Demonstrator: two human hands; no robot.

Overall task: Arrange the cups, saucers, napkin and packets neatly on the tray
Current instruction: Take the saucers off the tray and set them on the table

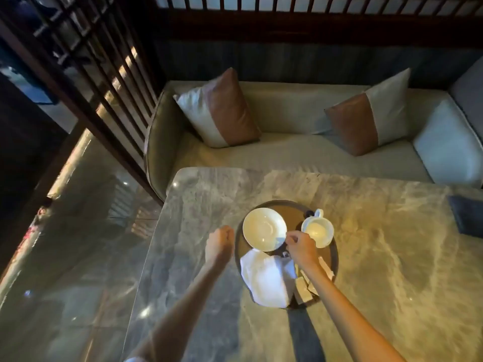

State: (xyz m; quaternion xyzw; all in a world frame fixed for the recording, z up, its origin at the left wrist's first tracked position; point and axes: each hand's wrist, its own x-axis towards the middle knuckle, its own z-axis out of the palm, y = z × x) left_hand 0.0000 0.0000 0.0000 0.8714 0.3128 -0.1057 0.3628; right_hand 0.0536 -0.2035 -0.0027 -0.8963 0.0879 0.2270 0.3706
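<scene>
Tray [282, 201]: round and dark, on a grey marble table [209, 205], in front of a pale sofa [287, 155] with two-tone cushions [222, 111].
Saucer [264, 229]: white, empty, on the tray's far left part.
Cup [317, 231]: white, upright, far right on the tray, just beside the saucer, handle pointing away.
Napkin [266, 279]: white cloth on the tray's near side, overhanging its rim.
Packets [304, 288]: pale, loosely heaped near right, partly under the right forearm.
Right hand [300, 246]: fingers bunched, pinching the saucer's right rim (between saucer and cup).
Left hand [220, 242]: over the table just left of the tray, fingers loosely curled, holding nothing.
</scene>
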